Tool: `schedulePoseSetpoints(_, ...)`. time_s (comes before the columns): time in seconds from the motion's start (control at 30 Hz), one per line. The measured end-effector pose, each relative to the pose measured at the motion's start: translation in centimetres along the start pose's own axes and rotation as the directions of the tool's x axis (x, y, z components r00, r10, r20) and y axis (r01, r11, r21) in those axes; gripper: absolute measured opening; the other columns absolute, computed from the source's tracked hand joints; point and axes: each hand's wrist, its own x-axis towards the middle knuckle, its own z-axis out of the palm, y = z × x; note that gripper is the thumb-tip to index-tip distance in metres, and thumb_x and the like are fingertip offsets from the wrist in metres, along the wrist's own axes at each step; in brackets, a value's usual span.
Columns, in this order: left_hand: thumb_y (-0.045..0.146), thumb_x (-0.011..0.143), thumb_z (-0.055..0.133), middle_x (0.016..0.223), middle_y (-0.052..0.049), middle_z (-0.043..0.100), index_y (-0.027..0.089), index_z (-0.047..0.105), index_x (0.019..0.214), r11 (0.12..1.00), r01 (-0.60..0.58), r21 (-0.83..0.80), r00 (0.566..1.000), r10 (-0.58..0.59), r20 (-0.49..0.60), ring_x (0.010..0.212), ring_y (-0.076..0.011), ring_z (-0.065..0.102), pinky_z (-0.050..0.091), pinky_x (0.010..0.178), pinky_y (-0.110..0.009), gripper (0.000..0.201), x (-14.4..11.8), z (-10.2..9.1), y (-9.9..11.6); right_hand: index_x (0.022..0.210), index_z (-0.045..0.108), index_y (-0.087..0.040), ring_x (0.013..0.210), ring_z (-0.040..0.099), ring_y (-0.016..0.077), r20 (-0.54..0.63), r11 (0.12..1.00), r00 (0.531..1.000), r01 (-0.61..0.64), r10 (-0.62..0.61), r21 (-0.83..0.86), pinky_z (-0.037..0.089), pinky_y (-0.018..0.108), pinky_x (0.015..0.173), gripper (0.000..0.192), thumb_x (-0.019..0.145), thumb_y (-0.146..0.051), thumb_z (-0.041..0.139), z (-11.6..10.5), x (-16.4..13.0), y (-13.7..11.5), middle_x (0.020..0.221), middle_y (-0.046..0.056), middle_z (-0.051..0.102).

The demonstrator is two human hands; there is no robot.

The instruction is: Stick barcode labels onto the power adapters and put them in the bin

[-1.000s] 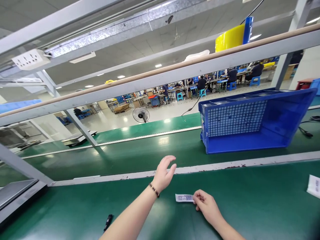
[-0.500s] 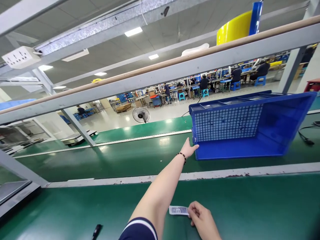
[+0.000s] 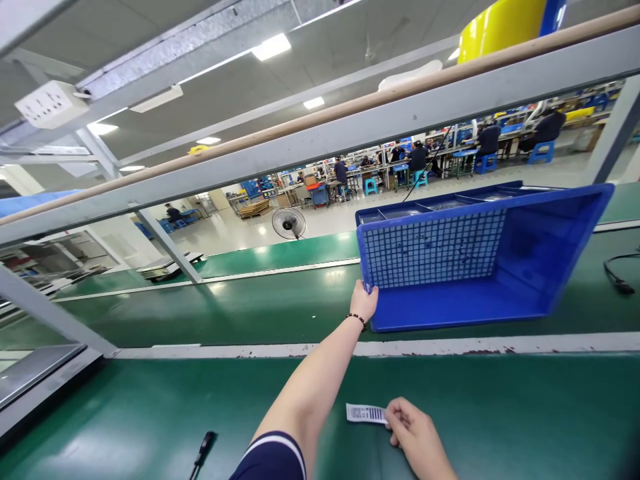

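Note:
A blue plastic crate (image 3: 450,300) lies on its side on the green belt, its open top facing me and its grid bottom at the back. My left hand (image 3: 364,301), arm stretched forward, is closed around the crate's near left edge. Low in the view, my right hand (image 3: 413,427) pinches the right end of a white printed label (image 3: 366,413) between thumb and fingers. The label has a square code and dark bars, and is held just over the green work surface (image 3: 280,393).
A black cable plug (image 3: 204,450) lies at the lower left, and another plug (image 3: 623,285) to the right of the crate. A grey rail (image 3: 320,130) crosses above. A fan (image 3: 289,223) stands beyond the belt. People sit at far benches.
My left hand has closed on the crate's edge, and the crate has shifted left toward me. My right hand keeps its pinch on the label. The view has tilted and shifted slightly.

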Motion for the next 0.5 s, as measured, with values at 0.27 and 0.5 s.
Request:
schedulePoseSetpoints(0.27,0.033,0.085,0.055,0.099,-0.008,0.065,0.014,0.059,0.097,0.996,0.075,0.055,0.977,-0.062,-0.202,0.094,-0.0185,0.061,0.046,0.088,-0.038,0.023,-2.3,-14.4,-2.2,0.069,0.057,-0.022,0.053,0.056,0.0145,-0.006,0.997,0.998,0.066,-0.066,-0.026,0.042,0.023,0.053,0.039,0.074,-0.06,0.051,-0.7,-0.1,0.3,0.065,0.001,0.061)
schedulePoseSetpoints(0.5,0.04,0.088,0.052,0.093,-0.004,0.064,0.013,0.06,0.096,0.93,0.368,0.007,0.848,-0.332,-0.412,0.084,-0.0153,0.062,0.052,0.077,-0.036,0.029,-5.8,-27.7,-7.4,0.074,0.061,-0.024,0.057,0.06,0.0168,-0.004,0.987,0.998,0.063,-0.064,-0.151,0.047,0.024,0.058,0.04,0.068,-0.062,0.052,-1.9,0.2,1.1,0.068,0.002,0.065)
